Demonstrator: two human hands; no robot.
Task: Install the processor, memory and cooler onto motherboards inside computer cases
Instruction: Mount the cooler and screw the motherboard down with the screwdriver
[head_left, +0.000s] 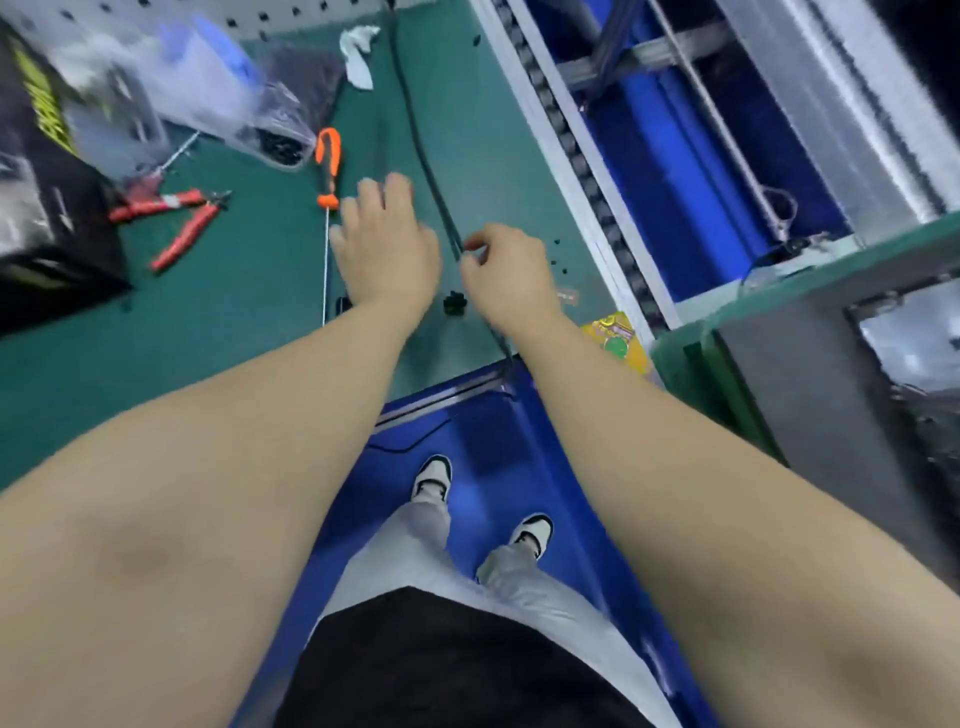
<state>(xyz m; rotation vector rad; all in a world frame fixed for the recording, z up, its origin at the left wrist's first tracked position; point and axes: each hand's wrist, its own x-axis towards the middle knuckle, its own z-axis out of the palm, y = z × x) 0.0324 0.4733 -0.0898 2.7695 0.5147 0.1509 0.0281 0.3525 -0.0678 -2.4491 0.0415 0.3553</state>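
My left hand (387, 244) hovers palm down over the green mat (234, 322) with its fingers spread and straight, holding nothing. It is just right of an orange and black screwdriver (328, 166). My right hand (506, 270) has its fingers curled, and thumb and forefinger pinch something small and dark beside a black cable (431, 171). A little cluster of small black parts (454, 304) lies on the mat between my wrists. A grey computer case (831, 389) stands at the right edge, its inside blurred. No processor, memory or cooler shows.
Red pliers (171, 218) lie left of the screwdriver. A black box with yellow lettering (47, 171) and a clear plastic bag (208, 78) fill the far left. A white cloth (358, 52) lies at the back. A roller rail (571, 145) borders the bench, with a yellow packet (618, 340) near it.
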